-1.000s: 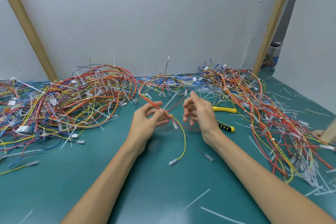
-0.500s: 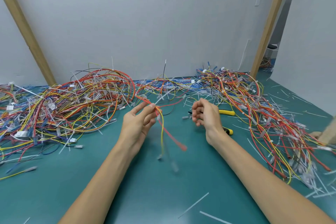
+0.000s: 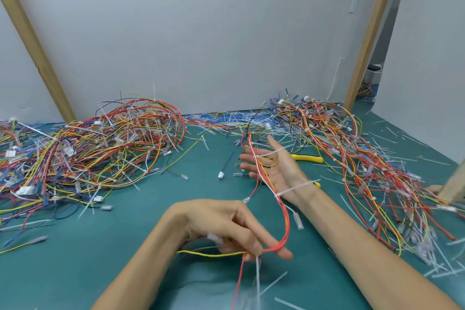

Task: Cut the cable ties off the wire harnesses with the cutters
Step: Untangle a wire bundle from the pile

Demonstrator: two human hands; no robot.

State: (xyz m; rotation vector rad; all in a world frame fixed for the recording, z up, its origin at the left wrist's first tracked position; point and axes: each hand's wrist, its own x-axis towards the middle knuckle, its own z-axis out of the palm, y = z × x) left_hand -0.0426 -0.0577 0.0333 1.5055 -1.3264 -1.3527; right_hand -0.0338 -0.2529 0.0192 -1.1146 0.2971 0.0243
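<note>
Just on the near side of the cutters [image 3: 308,158], which lie untouched on the green surface [image 3: 75,259], the right hand [image 3: 275,168] is palm-up, fingers straight and spread, gripping nothing. One harness [image 3: 284,216] lies draped across its palm. The left hand [image 3: 226,229], nearer the camera than the cutters, has its fingers curled round the near end of that harness, pinching red and yellow wires.

Progress (judgement): mid-task. White offcuts [image 3: 273,283] litter the surface nearer than and right of the cutters, so many ties look already cut. The left pile [image 3: 105,148] and the right pile [image 3: 372,166], either side of the cutters, both show white ties; cannot tell which pile is finished. The held harness carries at least two uncut cable ties [image 3: 299,186], one across the right fingers and one at the wrist. Cutters are in neither hand, so no cut is under way.

Orientation: the harness's long axis runs from the left hand away toward the wall, passing just left of the cutters. The tie tails stick out crosswise, toward the cutters' side. The cutters lie roughly left-right, handles pointing right, jaws hidden behind the right hand.
</note>
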